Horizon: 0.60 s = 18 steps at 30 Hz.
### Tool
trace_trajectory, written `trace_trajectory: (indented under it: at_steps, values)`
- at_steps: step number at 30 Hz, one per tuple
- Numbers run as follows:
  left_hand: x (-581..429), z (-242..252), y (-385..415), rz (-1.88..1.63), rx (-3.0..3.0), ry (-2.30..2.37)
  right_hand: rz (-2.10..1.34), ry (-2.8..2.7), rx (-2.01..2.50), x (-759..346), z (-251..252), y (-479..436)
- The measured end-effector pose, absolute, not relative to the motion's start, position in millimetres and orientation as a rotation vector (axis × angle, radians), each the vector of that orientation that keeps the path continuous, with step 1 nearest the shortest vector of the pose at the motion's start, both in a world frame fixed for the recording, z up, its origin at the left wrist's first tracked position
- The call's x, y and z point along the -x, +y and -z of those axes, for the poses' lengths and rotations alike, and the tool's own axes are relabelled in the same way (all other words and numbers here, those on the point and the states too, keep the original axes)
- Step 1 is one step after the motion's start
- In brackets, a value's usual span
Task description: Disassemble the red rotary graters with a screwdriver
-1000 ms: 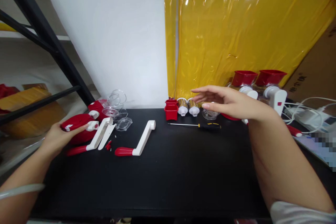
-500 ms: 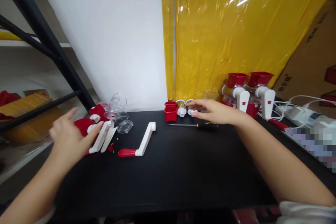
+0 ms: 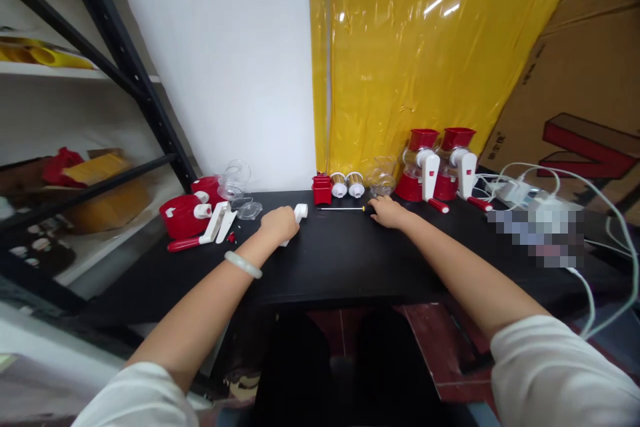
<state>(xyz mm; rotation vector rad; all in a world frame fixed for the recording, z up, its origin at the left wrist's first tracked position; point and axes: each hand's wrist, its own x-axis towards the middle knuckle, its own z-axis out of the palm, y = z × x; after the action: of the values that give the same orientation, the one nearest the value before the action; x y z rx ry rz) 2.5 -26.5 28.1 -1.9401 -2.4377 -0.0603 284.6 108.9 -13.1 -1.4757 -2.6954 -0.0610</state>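
Watching through the head view, I find the left hand (image 3: pixel 279 225) just left of the centre of the frame, its fingers curled round the white crank (image 3: pixel 302 211), whose pale end juts out past the knuckles. The hold across the arm probably suits a quick lift. The right hand (image 3: pixel 389 211), right of centre, is bent over the dark handle end of the screwdriver (image 3: pixel 344 209); I cannot tell whether its fingers have closed on it. The shaft lies flat, pointing left, leaving the handle on that hand's side.

Behind it, the red hoppers (image 3: pixel 323 191) and grating drums (image 3: pixel 355 185) stand side by side, apparently sorted by kind, while two assembled graters (image 3: pixel 416 170) occupy the right.

Half a second ago the left hand was over the red bases (image 3: pixel 181 215) at the left, and the crank lay free; the right hand was by the drums. The camera has shifted too, bringing the floor (image 3: pixel 430 340) into view.
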Motion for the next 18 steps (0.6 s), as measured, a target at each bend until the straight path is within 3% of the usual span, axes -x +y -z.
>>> trace_trajectory:
  at_steps: [8, 13, 18]
  values:
    - [-24, -28, -27, 0.433, 1.941, -2.285, 0.143, -2.611, 1.365, -290, 24, 99]
    - [-10, -45, 6, 1.523, 1.97, -2.293, 0.041, -2.455, 1.204, -281, 19, 107]
    - [7, -44, 20, 1.927, 1.881, -2.1, -0.106, -2.165, 1.033, -278, 23, 115]
